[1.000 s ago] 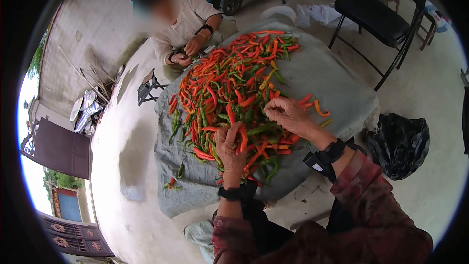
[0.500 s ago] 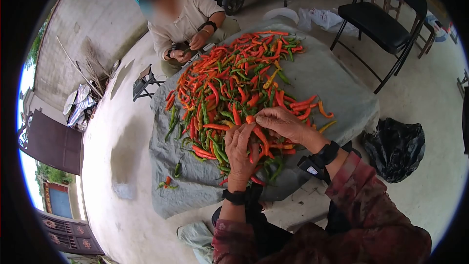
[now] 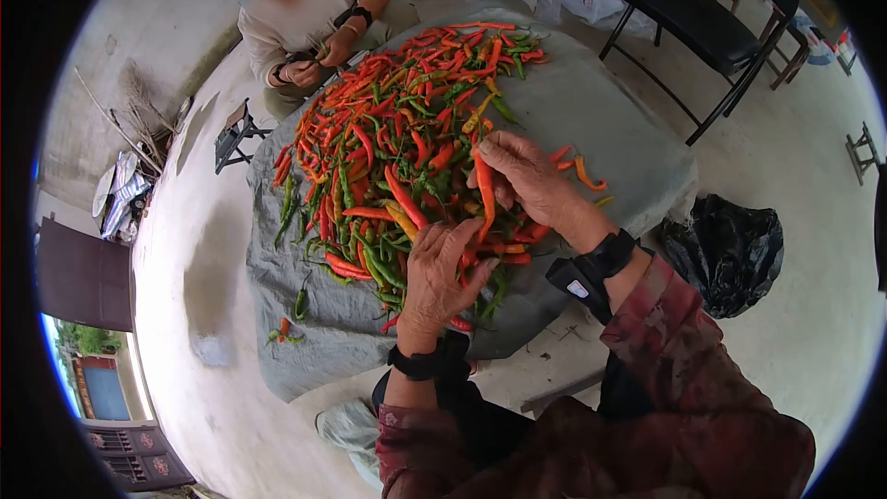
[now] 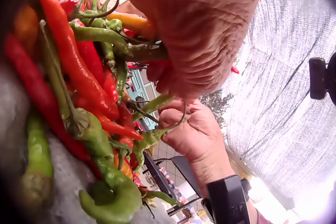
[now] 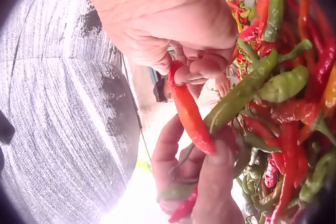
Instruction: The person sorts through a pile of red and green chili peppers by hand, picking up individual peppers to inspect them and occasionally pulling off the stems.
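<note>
Head view: right hand [image 3: 528, 176] is pinching a long orange-red chilli pepper [image 3: 484, 189], centre frame, over the red-and-green chilli heap [image 3: 397, 143] on the grey-cloth-covered desk [image 3: 605, 115]. Left wrist: left hand [image 4: 197, 29] is curling, upper centre. Right wrist: left hand is gripping a slim red-tipped chilli [image 5: 184, 206], bottom centre.

Floor [image 3: 199, 240]: pale, brightest to your left.
Wall [image 3: 139, 18]: beyond the far left corner of the grey cloth [image 3: 610, 129].
Folding chair [image 3: 702, 28]: black, near its right edge.
Brown panel [image 3: 83, 273]: well to your left.
</note>
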`<act>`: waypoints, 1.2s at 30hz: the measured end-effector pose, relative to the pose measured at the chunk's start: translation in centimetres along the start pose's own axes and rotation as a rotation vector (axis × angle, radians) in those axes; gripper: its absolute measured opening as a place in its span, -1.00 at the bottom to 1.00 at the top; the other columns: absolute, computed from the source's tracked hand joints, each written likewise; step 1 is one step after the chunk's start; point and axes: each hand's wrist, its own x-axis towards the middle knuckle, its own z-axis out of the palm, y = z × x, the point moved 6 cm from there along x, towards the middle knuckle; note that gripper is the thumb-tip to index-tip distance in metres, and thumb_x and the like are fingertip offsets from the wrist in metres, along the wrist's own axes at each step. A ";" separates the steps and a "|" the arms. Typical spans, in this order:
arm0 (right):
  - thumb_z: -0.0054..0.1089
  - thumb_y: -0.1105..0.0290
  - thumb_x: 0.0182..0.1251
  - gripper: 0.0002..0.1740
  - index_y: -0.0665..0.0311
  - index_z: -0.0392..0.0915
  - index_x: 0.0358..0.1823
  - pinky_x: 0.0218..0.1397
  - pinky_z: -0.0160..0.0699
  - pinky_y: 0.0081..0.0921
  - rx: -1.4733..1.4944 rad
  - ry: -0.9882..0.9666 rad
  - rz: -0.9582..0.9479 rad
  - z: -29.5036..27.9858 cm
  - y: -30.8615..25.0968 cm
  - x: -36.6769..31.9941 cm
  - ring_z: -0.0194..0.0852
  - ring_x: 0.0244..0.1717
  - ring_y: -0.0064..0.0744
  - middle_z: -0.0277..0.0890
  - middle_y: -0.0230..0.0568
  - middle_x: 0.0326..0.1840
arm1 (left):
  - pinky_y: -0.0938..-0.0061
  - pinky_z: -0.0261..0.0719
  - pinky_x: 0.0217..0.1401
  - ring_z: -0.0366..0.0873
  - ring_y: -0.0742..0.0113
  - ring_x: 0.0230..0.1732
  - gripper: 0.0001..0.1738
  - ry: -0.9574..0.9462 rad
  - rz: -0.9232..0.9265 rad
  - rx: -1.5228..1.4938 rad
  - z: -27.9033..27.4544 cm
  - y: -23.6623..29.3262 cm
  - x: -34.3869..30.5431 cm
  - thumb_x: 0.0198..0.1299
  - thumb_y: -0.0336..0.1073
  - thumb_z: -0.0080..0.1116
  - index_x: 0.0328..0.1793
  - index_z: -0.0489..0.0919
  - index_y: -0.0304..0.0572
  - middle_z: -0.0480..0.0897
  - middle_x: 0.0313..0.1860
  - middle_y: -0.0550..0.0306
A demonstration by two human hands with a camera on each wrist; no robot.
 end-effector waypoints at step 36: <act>0.06 0.23 0.34 -0.67 0.30 0.42 0.00 -0.49 0.29 -0.65 0.149 0.176 0.048 -7.3 0.3 1.7 0.28 -0.49 -0.64 0.39 -0.37 -0.38 | 0.66 0.36 -0.37 0.37 0.60 -0.45 -0.82 0.565 -0.486 -0.475 -4.5 -7.3 -2.4 0.26 -0.30 0.12 -0.24 0.53 -0.30 0.55 -0.50 0.26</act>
